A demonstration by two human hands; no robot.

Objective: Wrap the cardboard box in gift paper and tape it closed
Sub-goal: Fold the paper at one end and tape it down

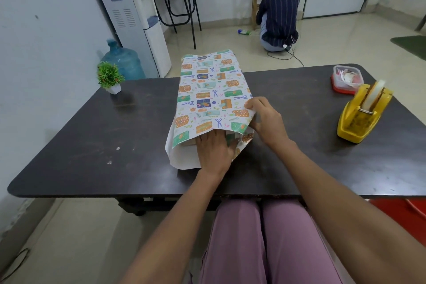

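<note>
Head view: the glossy patterned gift paper lies folded over the box at the middle of the dark surface. The left hand presses flat, fingers straight, into the paper's near open end. The right hand pinches the paper's right edge.

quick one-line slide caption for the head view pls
Left hand reaches under gift paper while right hand pinches its edge; tape dispenser waits nearby.

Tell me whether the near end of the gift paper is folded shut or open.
Open. The gift paper gapes at its near end, white underside showing, with the left hand reaching inside.
</note>
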